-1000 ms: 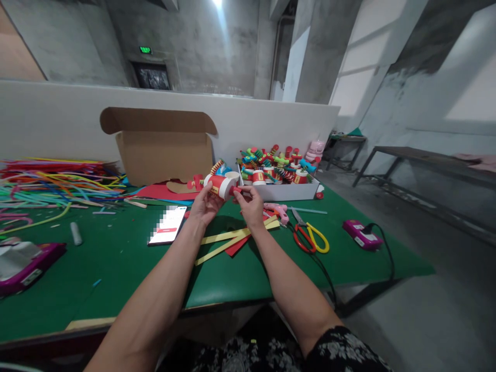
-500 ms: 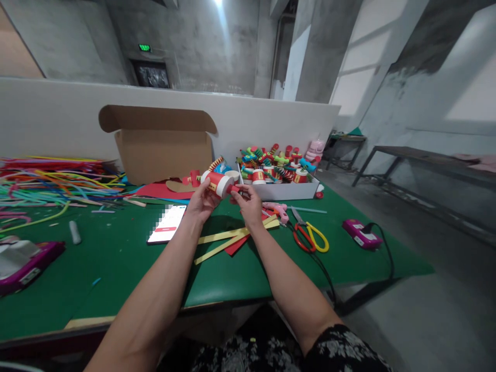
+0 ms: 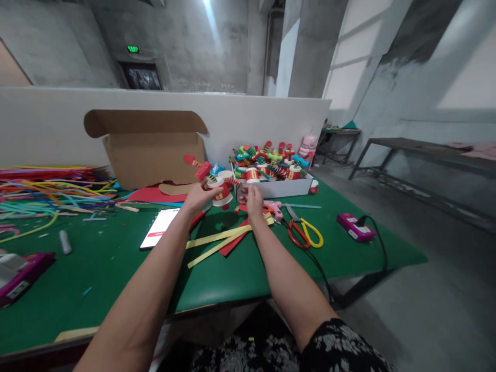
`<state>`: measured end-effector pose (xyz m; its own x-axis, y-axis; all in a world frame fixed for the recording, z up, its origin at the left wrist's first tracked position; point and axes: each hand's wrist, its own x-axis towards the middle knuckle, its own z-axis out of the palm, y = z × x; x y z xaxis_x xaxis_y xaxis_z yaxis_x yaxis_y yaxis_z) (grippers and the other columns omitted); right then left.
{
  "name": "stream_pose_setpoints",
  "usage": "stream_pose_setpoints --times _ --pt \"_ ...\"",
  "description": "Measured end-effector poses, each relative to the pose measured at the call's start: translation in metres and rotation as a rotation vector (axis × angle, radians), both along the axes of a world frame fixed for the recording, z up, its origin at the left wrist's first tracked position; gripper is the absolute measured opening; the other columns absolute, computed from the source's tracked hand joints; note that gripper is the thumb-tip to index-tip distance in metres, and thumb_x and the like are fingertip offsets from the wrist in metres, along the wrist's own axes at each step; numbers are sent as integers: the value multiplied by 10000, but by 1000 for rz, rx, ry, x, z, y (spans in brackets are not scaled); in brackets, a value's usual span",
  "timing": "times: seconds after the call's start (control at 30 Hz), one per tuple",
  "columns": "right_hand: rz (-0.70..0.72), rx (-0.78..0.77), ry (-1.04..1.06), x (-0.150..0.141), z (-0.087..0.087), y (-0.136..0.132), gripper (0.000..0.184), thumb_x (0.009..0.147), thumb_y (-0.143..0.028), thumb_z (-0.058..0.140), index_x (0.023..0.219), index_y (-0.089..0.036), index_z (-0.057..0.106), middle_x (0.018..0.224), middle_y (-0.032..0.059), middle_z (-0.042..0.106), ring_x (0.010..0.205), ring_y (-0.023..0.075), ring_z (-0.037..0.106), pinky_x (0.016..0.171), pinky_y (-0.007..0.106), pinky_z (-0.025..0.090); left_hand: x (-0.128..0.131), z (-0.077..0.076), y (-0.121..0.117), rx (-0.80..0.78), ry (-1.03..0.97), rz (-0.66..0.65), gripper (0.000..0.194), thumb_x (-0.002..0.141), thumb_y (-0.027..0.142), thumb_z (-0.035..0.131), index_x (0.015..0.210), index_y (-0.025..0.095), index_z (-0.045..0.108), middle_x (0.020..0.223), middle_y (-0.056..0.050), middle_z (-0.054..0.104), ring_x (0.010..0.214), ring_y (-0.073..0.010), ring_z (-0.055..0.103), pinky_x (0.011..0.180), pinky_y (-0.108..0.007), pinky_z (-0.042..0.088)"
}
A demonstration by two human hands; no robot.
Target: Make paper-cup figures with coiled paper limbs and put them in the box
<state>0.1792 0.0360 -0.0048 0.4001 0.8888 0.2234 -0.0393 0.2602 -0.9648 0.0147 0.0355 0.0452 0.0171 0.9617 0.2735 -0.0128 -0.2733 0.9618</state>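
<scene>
My left hand (image 3: 199, 199) is closed around a paper cup figure (image 3: 221, 195) just above the table. The figure has a white and red cup body, a red head piece and striped folded-paper limbs, one stretching out to the right. A red piece shows under the cup's rim. To the right of the figure and apart from it, my right hand (image 3: 252, 202) is raised in front of the white box, fingers loosely bent and seemingly holding nothing. Yellow paper strips (image 3: 217, 238) and a red paper strip (image 3: 235, 243) lie below the hands.
Behind, a white box (image 3: 277, 190) holds several similar figures. A pink glue gun (image 3: 274, 209), scissors (image 3: 304, 230) and a purple power strip (image 3: 355, 227) lie to the right. At left are a phone (image 3: 158, 230), colourful pipe cleaners (image 3: 50, 191) and an open cardboard box (image 3: 155, 160).
The cup figure has turned from lying sideways to more upright in my left hand. My right hand has let go of its red end piece and moved away. The view has shifted slightly.
</scene>
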Motion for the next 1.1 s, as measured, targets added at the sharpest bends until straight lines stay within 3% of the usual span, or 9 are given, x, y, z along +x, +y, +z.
stream_pose_setpoints --times 0.1,0.2,0.37,0.5,0.67,0.8,0.97,1.1 --pt "-2 -85 -268 4 -12 6 204 866 -259 394 793 -224 581 756 -13 641 634 136 598 620 256 507 4 -11 5 30 79 26 414 458 197 877 830 175 697 754 -22 713 837 -241 669 780 -285 517" --pt "-9 -119 -361 8 -17 6 151 763 -149 464 744 -240 582 773 -2 662 769 188 621 737 310 502 5 -23 7 17 61 26 428 451 147 864 842 177 693 698 -14 691 835 -245 669 810 -288 506" --pt "-207 -81 -419 16 -7 -4 322 724 -96 439 980 -210 597 1035 82 657 991 238 591 903 366 456 7 -28 2 74 281 72 478 469 211 863 914 194 690 798 -35 707 812 -248 657 816 -323 504" --pt "-145 99 -513 16 7 -10 327 787 -162 466 1087 -177 596 1163 110 627 1111 237 553 995 365 408 7 -27 0 110 365 46 482 520 262 843 972 195 690 854 -53 717 804 -257 659 800 -341 503" --pt "42 267 -754 2 11 -16 364 811 -342 616 1148 -206 622 1190 93 646 1167 250 542 1047 398 355 6 -29 3 149 251 13 505 504 214 834 986 194 681 883 -53 715 791 -234 651 764 -314 500" --pt "28 220 -865 -10 10 -17 463 777 -440 681 1184 -227 624 1215 103 644 1205 288 520 1075 485 289 7 -33 7 149 158 -31 529 488 110 788 995 188 658 863 -34 699 747 -200 636 737 -289 498" --pt "12 163 -849 -14 10 -11 431 785 -456 676 1150 -229 643 1130 99 686 1101 276 581 986 432 378 7 -35 10 130 69 -26 526 443 85 805 932 202 649 833 -16 681 759 -199 639 787 -302 500" --pt "15 161 -839 -16 10 -9 409 768 -455 690 1107 -231 645 1083 81 693 1055 261 594 951 398 400 1 -33 6 130 89 -100 593 434 120 843 987 208 647 850 -23 690 800 -214 654 808 -312 513"
